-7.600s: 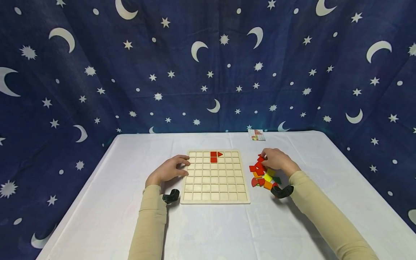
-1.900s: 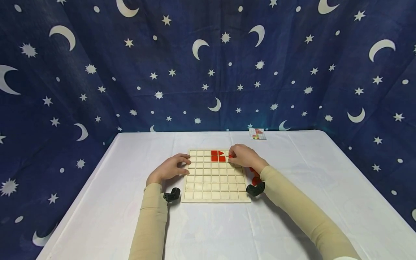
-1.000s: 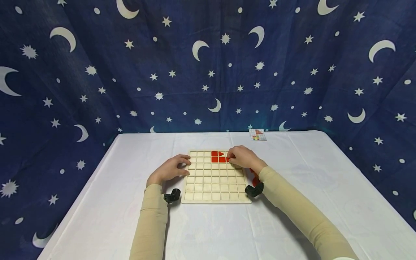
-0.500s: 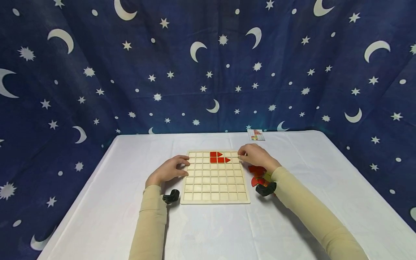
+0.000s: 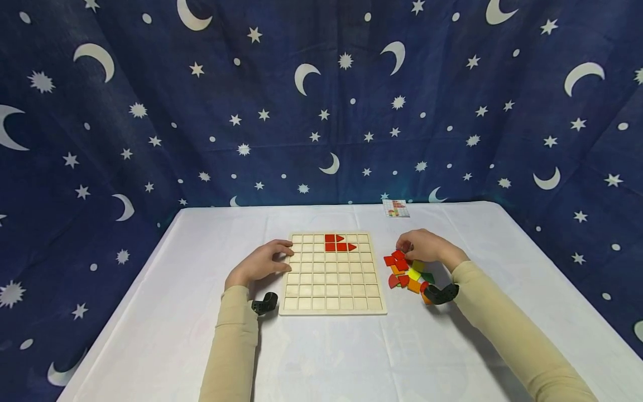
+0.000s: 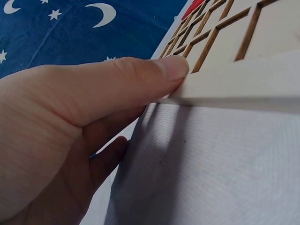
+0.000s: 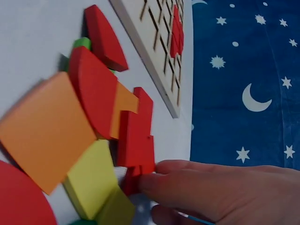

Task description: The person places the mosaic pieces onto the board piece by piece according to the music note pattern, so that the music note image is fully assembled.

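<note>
A wooden grid board [image 5: 331, 290] lies on the table, with red square tiles [image 5: 330, 238] and red triangle tiles [image 5: 353, 247] set in its two far rows. My left hand [image 5: 258, 264] rests at the board's left side. In the left wrist view its thumb [image 6: 174, 68] touches the board's edge and the fingers lie loosely bent. On the right, my right hand [image 5: 427, 247] reaches the far end of a pile of coloured tiles [image 5: 403, 281], thumb and forefinger bent around a red tile [image 7: 133, 180]. The hand hides part of that tile.
In the pile are orange [image 7: 49, 133], yellow [image 7: 93, 178], green and red tiles, some overlapping. A small printed card [image 5: 396, 209] lies at the table's far edge. Behind hangs a dark blue cloth [image 5: 261, 100] with moons and stars.
A red square and a red triangle have been added in the board's second row. My right hand let go there and moved right, back to the pile. My left hand stayed put.
</note>
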`<state>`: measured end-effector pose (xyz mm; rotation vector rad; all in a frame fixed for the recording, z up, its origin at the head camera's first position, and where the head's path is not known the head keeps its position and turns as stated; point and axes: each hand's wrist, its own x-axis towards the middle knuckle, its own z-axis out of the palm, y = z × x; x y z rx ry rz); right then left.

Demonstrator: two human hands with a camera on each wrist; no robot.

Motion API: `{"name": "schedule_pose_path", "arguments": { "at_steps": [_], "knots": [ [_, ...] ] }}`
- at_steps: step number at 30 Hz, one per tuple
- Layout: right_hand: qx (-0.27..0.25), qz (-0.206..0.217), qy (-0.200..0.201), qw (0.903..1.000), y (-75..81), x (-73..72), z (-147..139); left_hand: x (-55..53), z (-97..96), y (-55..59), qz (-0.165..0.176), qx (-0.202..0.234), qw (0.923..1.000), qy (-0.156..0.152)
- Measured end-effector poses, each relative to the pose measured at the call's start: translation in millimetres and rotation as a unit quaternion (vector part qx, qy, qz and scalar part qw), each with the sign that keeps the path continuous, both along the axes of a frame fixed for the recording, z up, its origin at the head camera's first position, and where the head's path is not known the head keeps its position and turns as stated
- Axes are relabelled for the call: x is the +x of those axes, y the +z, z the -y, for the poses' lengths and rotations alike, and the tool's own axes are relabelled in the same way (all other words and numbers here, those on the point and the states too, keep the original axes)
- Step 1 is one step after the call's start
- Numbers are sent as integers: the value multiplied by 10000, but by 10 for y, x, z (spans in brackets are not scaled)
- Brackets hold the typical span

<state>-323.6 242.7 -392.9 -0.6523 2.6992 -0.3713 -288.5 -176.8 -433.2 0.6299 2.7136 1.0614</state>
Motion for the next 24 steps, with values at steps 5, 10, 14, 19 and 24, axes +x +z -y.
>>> {"name": "schedule_pose_path", "arguments": {
  "at_steps": [5, 10, 14, 19, 24],
  "knots": [
    [17, 248, 148, 9996, 29, -2, -31, -3, 0, 3, 22, -5, 10000, 37],
    [49, 275, 192, 9994, 31, -2, -21, 6, -4, 14, 43, 8, 10000, 47],
    [19, 187, 146, 9997, 7, -4, 11, 8, -7, 23, 69, 51, 10000, 39],
    [18, 214, -102, 9997, -35, -2, 62, -3, -1, 11, 30, 16, 10000, 38],
    [87, 68, -238, 9997, -74, -8, 99, 12, -2, 23, 43, 1, 10000, 28]
  ]
}}
